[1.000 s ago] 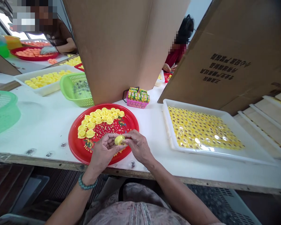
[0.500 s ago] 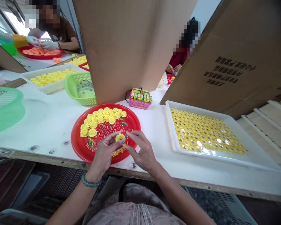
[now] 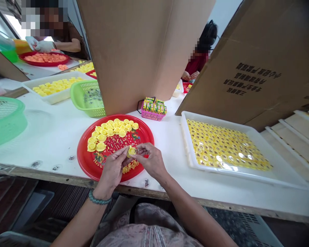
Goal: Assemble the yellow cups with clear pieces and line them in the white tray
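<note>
My left hand pinches a small yellow plastic cup between thumb and fingers, its hollow side turned up and to the right. My right hand is closed at the cup's right rim, with what looks like a small clear disc with a dark print at its fingertips. Both hands are over the front of a red round tray. Several yellow cups lie along the tray's back and left, and small yellow bits sit under my hands.
A white tray of yellow pieces stands right. Behind are a pink basket of small boxes, a light-green basket and cardboard panels. Clear printed discs lie near the table edge. Two co-workers' hands show beyond.
My right hand came off the yellow cup with fingers spread, then closed again at its right rim. The cup stays in my left hand and has turned to the right.
</note>
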`<state>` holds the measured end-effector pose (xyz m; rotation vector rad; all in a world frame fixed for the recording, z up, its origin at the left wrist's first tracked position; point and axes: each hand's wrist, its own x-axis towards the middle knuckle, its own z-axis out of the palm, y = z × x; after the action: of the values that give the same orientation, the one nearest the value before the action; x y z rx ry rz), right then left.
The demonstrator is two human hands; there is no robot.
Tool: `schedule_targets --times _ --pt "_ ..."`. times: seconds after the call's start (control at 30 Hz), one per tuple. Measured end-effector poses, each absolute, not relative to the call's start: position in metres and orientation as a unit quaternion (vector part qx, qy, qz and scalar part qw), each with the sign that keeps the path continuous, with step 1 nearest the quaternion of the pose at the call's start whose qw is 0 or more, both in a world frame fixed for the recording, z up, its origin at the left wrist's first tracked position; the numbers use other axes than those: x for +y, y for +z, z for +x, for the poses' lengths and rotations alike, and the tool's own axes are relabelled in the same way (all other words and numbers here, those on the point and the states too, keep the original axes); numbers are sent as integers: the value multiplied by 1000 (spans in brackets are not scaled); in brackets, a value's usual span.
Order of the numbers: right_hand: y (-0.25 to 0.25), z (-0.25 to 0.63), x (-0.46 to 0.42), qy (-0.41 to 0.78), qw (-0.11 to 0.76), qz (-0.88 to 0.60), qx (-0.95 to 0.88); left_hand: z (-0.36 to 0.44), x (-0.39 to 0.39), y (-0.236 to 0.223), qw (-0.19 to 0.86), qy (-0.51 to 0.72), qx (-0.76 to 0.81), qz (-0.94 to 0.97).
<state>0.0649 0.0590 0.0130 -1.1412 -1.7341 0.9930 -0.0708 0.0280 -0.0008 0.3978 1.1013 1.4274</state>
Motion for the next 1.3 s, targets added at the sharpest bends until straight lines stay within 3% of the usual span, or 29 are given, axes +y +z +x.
schedule_targets --times 0.17,0.4,0.6,0.87,1.17,1.3 --pt "6 67 59 404 404 -438 -694 -71 27 -8 585 605 490 228" --pt "-3 64 52 272 442 -409 -751 -72 24 -18 500 573 557 334" --pt "0 70 49 194 416 -402 -792 -71 21 -19 479 547 576 372" --pt "1 75 56 212 409 -393 -796 -65 22 -12 499 543 541 403" --pt "1 74 63 362 386 -420 -737 -70 32 -5 570 561 473 369" --pt "2 72 59 334 375 -414 -759 -76 29 -2 548 538 487 415"
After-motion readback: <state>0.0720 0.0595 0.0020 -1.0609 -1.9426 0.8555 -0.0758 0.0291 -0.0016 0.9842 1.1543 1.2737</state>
